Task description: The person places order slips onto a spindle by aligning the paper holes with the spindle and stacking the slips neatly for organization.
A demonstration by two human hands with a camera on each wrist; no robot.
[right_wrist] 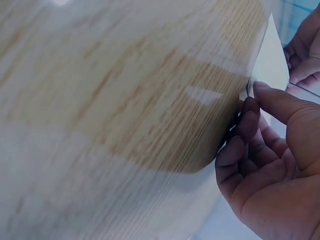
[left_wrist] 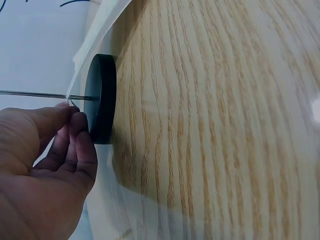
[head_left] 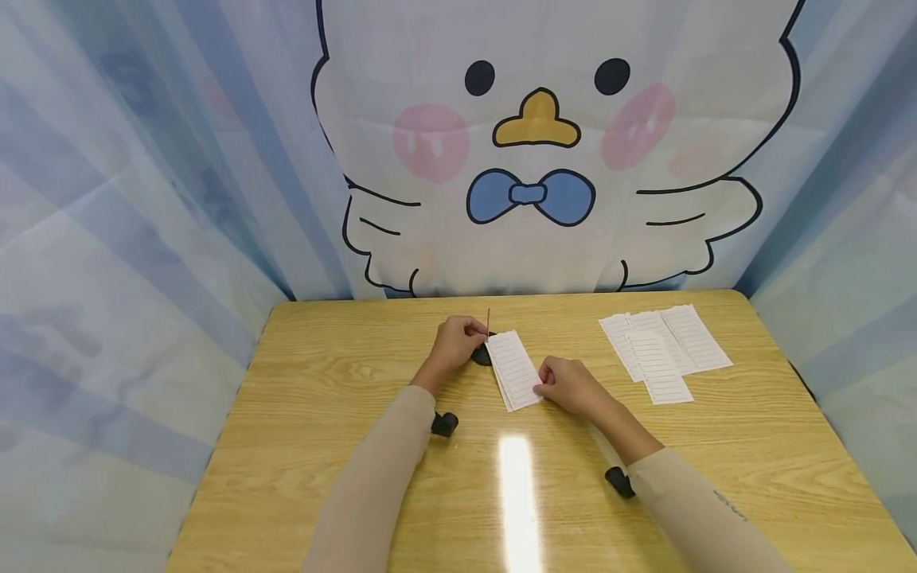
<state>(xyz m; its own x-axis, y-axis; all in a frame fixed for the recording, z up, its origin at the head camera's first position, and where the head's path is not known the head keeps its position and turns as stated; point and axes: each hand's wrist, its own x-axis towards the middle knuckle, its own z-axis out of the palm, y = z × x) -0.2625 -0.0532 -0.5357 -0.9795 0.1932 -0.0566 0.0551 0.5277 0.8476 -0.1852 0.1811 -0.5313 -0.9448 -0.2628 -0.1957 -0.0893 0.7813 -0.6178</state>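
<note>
A bill spike with a round black base and a thin upright metal rod stands near the back of the table. Printed white paper slips lie at it, at least two overlapping. My left hand pinches the top slip's far-left corner between thumb and fingertips, right beside the rod and above the base. Whether the rod passes through the paper I cannot tell. With thumb and forefinger, my right hand pinches the near-right corner of the slip.
Several more printed slips lie spread and overlapping on the right of the wooden table. A curtain with a cartoon bird hangs behind the table's back edge. Black wrist-camera parts sit below the forearms.
</note>
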